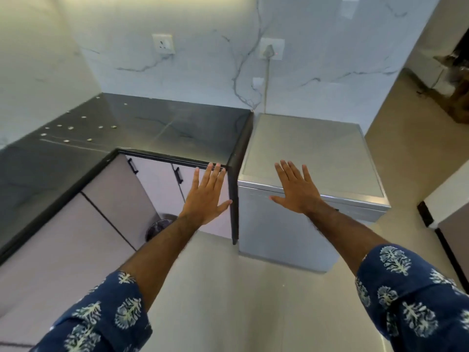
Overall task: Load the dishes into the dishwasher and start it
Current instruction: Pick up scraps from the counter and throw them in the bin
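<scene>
Hovering flat-palmed, both hands front the boxy steel dishwasher (pixel 299 229).

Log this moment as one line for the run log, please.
left hand: open, held out, empty | right hand: open, empty | dishwasher: door closed | dishes: none in view

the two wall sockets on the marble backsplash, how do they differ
The left socket has nothing plugged in; the right socket holds a white plug with a cord running down behind the dishwasher. The right socket shows a small red light; the left socket shows none. The left socket sits above the black counter, the right socket above the dishwasher. Both are white plates on the same marble wall.
</scene>
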Available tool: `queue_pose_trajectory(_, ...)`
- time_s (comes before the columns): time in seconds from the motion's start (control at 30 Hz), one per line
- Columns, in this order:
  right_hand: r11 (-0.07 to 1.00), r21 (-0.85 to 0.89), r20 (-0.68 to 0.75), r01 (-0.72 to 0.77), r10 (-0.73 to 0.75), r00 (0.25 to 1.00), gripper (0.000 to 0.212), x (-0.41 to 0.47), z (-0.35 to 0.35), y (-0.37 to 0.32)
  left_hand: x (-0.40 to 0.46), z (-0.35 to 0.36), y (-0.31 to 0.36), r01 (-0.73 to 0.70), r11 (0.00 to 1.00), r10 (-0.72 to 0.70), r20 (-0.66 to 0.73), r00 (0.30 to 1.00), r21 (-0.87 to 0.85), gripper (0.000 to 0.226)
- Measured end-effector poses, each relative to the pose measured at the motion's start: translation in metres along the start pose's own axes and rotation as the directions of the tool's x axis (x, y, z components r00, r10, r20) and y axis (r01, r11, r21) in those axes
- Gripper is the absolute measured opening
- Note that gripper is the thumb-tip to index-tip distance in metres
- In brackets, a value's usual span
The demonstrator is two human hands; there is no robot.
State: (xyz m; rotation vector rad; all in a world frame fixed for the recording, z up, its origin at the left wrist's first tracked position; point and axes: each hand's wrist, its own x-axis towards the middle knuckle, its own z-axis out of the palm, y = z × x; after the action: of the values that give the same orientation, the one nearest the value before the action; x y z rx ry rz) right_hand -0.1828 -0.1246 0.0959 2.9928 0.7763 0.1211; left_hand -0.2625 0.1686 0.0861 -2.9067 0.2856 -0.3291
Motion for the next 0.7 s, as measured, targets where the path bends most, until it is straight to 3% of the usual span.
queue_pose_trajectory(0.43,0.945,0.056,-0.094,0.323,-0.317,0.944,0.08,0.168,-0.041,-0.195,-0.08,0.016,-0.203,0.335,0.93,-0.347,0.059,0.936,0.15,0.083)
queue_pose_trajectory(0.6,0.913,0.067,-0.061,0.403,-0.399,0.915,0.075,0.256,-0.043,-0.285,-0.094,0.032,-0.302,0.388,0.918,-0.395,0.11,0.912,0.08,0.082)
queue_pose_trajectory(0.7,0.901,0.062,-0.074,0.43,-0.425,0.902,0.075,0.301,-0.044,-0.333,-0.098,0.042,-0.366,0.405,0.906,-0.419,0.127,0.899,0.122,0.083)
